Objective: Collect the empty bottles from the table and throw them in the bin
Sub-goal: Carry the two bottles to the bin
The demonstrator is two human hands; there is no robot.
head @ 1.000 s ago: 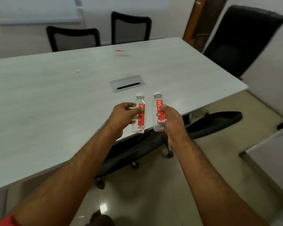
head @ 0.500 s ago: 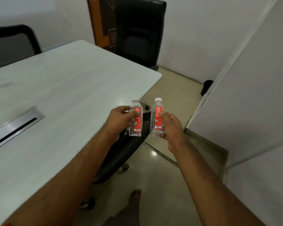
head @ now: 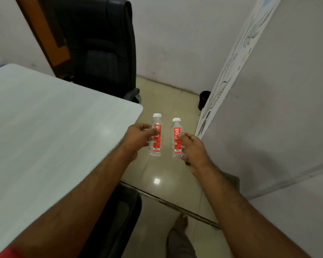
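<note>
Head view | left hand [head: 138,138], right hand [head: 192,146] each clamp a bottle | view swung right off table [head: 45,136]

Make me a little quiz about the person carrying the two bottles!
1. True or false: both bottles have white caps.
2. Which hand holds the bottle nearer the table: A) left, B) right?
3. Fill in: the labels on the bottles are ____ in colour.

Key
1. True: the left bottle and the right bottle each have a white cap.
2. A: the left hand holds it; the right hand holds the other, nearer the wall.
3. Red.
</note>
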